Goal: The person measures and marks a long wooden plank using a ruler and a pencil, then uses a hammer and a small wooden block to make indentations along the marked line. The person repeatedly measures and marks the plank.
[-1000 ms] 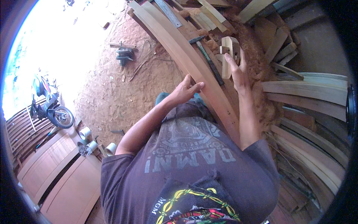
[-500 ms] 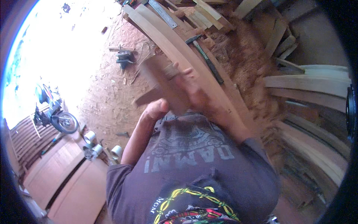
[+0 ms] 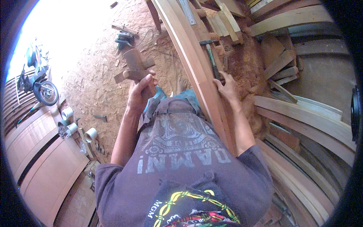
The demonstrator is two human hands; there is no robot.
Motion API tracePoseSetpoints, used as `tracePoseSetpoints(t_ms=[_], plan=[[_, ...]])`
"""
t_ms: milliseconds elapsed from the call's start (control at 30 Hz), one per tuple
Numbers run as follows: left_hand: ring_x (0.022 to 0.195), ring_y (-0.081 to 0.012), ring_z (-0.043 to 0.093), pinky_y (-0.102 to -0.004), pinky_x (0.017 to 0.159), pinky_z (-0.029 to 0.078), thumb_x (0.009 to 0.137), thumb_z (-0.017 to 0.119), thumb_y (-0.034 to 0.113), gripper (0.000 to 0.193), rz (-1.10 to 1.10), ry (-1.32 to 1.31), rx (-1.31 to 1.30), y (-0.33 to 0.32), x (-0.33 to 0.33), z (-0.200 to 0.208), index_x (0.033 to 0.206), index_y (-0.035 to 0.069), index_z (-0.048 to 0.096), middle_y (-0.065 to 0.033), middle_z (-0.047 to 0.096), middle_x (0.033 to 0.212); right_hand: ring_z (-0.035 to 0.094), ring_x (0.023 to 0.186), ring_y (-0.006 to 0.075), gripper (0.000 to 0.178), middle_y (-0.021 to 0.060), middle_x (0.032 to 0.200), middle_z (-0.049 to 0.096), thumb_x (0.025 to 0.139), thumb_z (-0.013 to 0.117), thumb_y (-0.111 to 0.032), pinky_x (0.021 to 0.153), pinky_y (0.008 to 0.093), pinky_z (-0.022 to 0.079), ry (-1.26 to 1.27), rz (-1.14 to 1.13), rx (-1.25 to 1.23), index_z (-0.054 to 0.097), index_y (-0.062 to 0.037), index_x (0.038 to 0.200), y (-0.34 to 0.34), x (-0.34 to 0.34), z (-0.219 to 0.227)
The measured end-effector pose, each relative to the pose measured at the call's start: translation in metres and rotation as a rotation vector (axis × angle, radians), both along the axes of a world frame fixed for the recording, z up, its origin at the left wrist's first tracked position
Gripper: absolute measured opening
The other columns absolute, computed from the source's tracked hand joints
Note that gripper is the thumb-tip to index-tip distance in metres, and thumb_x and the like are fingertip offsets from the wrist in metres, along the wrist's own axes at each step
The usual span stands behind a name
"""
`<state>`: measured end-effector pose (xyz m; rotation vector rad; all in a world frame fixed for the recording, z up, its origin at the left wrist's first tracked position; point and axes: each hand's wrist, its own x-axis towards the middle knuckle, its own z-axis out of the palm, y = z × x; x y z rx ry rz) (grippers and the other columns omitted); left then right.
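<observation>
Wooden plane (image 3: 133,62) juts forward out of the left grip (image 3: 142,91).

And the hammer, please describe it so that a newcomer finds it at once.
Find the long wooden beam running from the top edge down beside the person. Along its right side lies the hammer, its handle ending at the right hand. Its dark head, crosswise on a green and black handle, distinguishes it from the straight metal ruler farther up.
</observation>
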<state>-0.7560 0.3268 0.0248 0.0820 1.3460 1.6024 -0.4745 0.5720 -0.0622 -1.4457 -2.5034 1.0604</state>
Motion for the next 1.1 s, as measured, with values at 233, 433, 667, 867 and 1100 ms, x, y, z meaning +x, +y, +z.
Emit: tracePoseSetpoints(t_ms=[233, 433, 667, 867, 1100], plan=[[0.086, -0.0191, 0.066, -0.0335, 0.079, 0.056, 0.102, 0.066, 0.039, 0.042, -0.005, -0.113, 0.006, 0.018, 0.012, -0.013, 0.121, 0.003, 0.061, -0.0069, 0.066, 0.104, 0.07, 0.087, 0.0315, 0.053, 0.0188, 0.105, 0.072, 0.087, 0.085, -0.036, 0.079, 0.042, 0.058, 0.163, -0.027, -0.052, 0.068, -0.0028, 0.125, 0.004, 0.013, -0.032], [0.089, -0.0203, 0.068, -0.0354, 0.08, 0.058, 0.101, 0.068, 0.037, 0.04, 0.076, -0.213, -0.01, 0.035, 0.019, -0.01, 0.119, 0.002, 0.062, -0.0085, 0.067, 0.103, 0.066, 0.071, 0.0233, 0.043, 0.0134, 0.078, 0.069, 0.09, 0.082, -0.038, 0.067, 0.0397, 0.055, 0.049, -0.047, -0.234, 0.07, 0.0002, 0.107, 0.022, -0.007, -0.027], [0.094, -0.022, 0.069, -0.0357, 0.083, 0.06, 0.103, 0.064, 0.036, 0.045, 0.079, -0.258, 0.033, 0.034, 0.012, -0.011, 0.125, -0.003, 0.061, -0.012, 0.068, 0.109, 0.058, 0.059, 0.0094, 0.024, 0.0026, 0.072, 0.063, 0.097, 0.076, -0.026, 0.052, 0.0286, 0.046, 0.476, -0.29, -0.547, 0.065, -0.0046, 0.099, 0.012, -0.02, 0.024], [0.093, -0.0238, 0.07, -0.0401, 0.084, 0.06, 0.104, 0.065, 0.033, 0.036, 0.197, -0.339, 0.128, 0.034, 0.013, -0.009, 0.121, 0.001, 0.062, -0.0128, 0.068, 0.108, 0.05, 0.056, 0.0071, 0.028, -0.0001, 0.083, 0.062, 0.104, 0.066, -0.016, 0.046, 0.0261, 0.041, 0.803, -0.176, -0.467, 0.059, -0.0041, 0.128, -0.039, -0.023, 0.106], [0.086, -0.0196, 0.068, -0.037, 0.077, 0.06, 0.1, 0.07, 0.037, 0.038, 0.287, -0.403, 0.131, 0.038, 0.008, 0.002, 0.117, 0.004, 0.059, -0.0089, 0.065, 0.099, 0.048, 0.059, 0.0068, 0.054, -0.0039, 0.075, 0.056, 0.112, 0.055, -0.026, 0.054, 0.0251, 0.044, 0.556, -0.106, -0.596, 0.04, -0.0141, 0.163, -0.071, -0.059, 0.131]])
